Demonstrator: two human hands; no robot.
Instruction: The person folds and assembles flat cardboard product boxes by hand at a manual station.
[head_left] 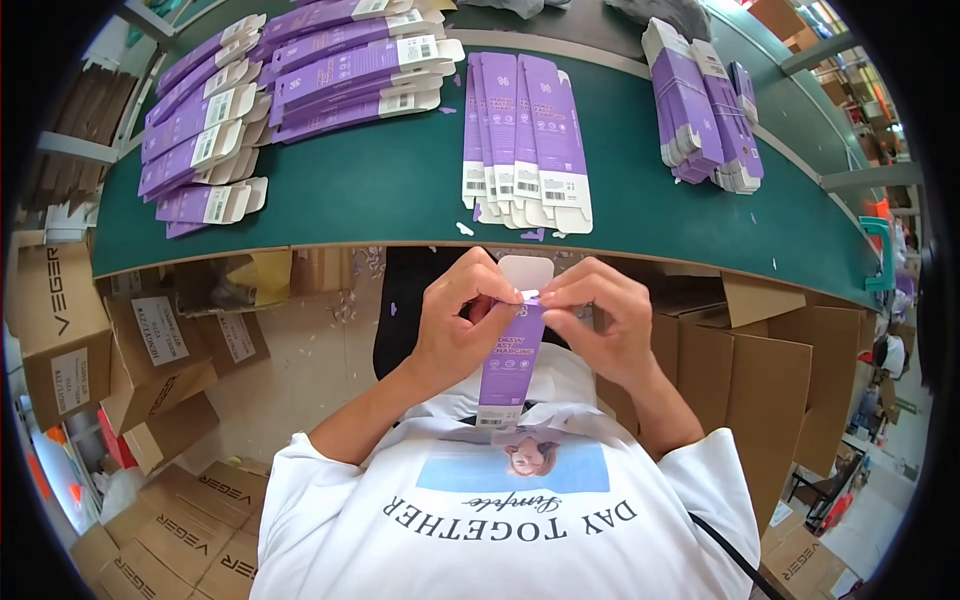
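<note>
Just off the table's front edge, over my lap, I hold a flat purple and white carton (pixel 510 365). A white flap stands up at its far end. My left hand (pixel 462 310) pinches the left corner of that end between thumb and fingers. The right corner is gripped by my right hand (pixel 600 312), thumb and index finger close to the flap's fold. The fingertips of both hands nearly meet there, hiding part of the fold. The carton's near end rests against my shirt.
On the green table (pixel 370 190) lies a fanned row of flat purple cartons (pixel 525 130). Larger stacks of cartons (pixel 350 75) fill the left side. Banded carton bundles (pixel 690 110) lie at the right. Brown cardboard boxes (pixel 150 345) stand on the floor, with more (pixel 740 370) under the table.
</note>
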